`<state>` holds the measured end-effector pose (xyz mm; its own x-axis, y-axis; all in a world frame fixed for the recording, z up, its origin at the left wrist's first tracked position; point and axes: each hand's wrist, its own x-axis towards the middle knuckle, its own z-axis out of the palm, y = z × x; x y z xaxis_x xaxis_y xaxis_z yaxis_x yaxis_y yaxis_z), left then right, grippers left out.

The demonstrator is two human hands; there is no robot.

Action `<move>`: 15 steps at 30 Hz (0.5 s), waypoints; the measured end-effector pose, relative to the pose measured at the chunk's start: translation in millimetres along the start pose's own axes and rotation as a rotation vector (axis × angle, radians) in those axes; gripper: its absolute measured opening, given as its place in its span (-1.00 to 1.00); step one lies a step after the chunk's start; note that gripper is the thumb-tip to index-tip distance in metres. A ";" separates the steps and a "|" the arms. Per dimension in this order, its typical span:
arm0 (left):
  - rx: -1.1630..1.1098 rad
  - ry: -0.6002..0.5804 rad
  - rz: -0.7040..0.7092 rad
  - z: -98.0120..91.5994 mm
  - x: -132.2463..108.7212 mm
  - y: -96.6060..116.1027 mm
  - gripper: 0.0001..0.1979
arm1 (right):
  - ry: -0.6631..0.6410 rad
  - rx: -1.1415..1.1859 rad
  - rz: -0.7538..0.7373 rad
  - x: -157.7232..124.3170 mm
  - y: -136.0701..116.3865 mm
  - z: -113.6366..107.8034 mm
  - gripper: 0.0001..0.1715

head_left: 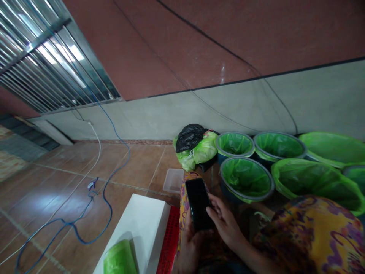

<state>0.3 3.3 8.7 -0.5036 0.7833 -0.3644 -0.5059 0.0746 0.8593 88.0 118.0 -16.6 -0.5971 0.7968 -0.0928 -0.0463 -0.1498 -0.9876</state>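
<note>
Green-bagged basins (245, 179) just past black smartphone (198, 203); left hand (188, 247) grips it, right hand (225, 224) clasping its edge; white box (139, 220) beside.

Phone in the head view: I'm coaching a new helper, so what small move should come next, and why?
Probably lower the black smartphone and set it aside. It occupies both hands: the left hand cradles it from below, and the right hand rests its fingers against it. That would free them for the nearest green-lined basin, just beyond the phone.
</note>
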 end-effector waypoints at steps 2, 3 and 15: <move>-0.018 -0.033 -0.017 2.5 1.9 2.0 -0.11 | -0.005 0.044 0.008 0.5 -1.3 1.3 -0.37; -0.027 -0.045 -0.015 3.4 3.1 2.8 -0.09 | -0.010 0.066 0.009 0.7 -2.2 2.0 -0.37; 0.085 -0.074 0.022 2.4 -2.2 24.0 -0.18 | -0.011 0.202 0.192 1.2 -4.3 4.5 -0.17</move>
<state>-9.0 4.7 30.9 -0.4591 0.8288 -0.3200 -0.4327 0.1060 0.8953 83.9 116.9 -11.9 -0.6193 0.7359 -0.2736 -0.0892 -0.4122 -0.9067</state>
